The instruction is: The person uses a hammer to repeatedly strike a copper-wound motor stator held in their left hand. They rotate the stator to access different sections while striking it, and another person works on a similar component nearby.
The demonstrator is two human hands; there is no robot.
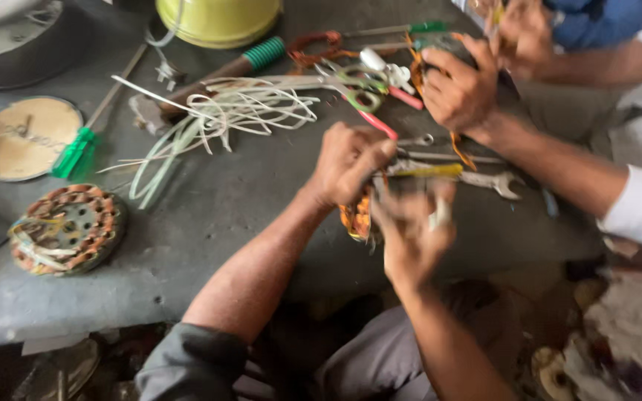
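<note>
Worker seated at the near edge of the bench (209,215), both forearms reaching over it. Left hand (347,163) is closed in a fist around a small orange-wound coil (356,217), which hangs just below the fist at the bench's near edge, right of centre; the thumb also presses on a yellow-handled tool (426,171) lying across toward a spanner (493,180). Right hand (410,238) is blurred; fingers look curled in a narrow pinch on a small pale piece (441,214), just beside the coil, but whether it is truly clamped I cannot tell. Judgement: work this fine goes best with the coil held steady against the bench edge, wrists braced, the pinch kept close to the winding so the wire does not kink or snap. A second person's hands (464,87) work at the far right edge among scissors (362,87) and orange wire. Elsewhere: a tangle of pale sleeving (217,119) mid-bench, a green screwdriver (76,152) and a wound stator (65,229) toward the left edge, a yellow bowl (218,18) at the far edge.
</note>
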